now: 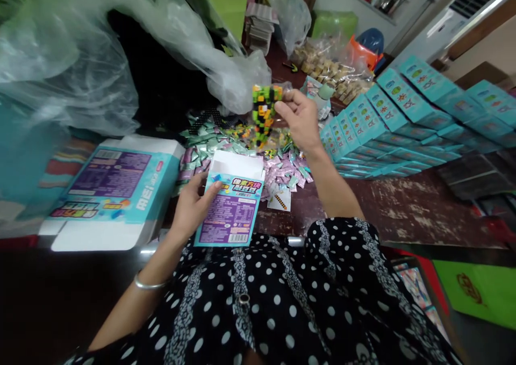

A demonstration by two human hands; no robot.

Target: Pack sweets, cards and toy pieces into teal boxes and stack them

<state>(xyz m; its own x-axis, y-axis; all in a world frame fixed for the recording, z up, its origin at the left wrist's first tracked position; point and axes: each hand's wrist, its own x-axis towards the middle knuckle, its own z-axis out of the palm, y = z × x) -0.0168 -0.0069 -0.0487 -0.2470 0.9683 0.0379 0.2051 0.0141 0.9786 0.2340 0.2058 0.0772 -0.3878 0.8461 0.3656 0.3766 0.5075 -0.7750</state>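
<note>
Left hand [192,204] grips a small open box [231,204]; its purple label text is too small to read. Right hand [300,119] pinches a clear packet [264,115] of green, orange and black blocks above the table [403,209].

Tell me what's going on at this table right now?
A person seated at a worn wooden table holds a small teal carton in the left hand, its top flap open. The right hand is raised above it, pinching a clear packet of green, orange and black blocks. Small sachets lie in a pile behind the carton, and rows of closed teal boxes stand to the right. A larger flattened box lies to the left.
</note>
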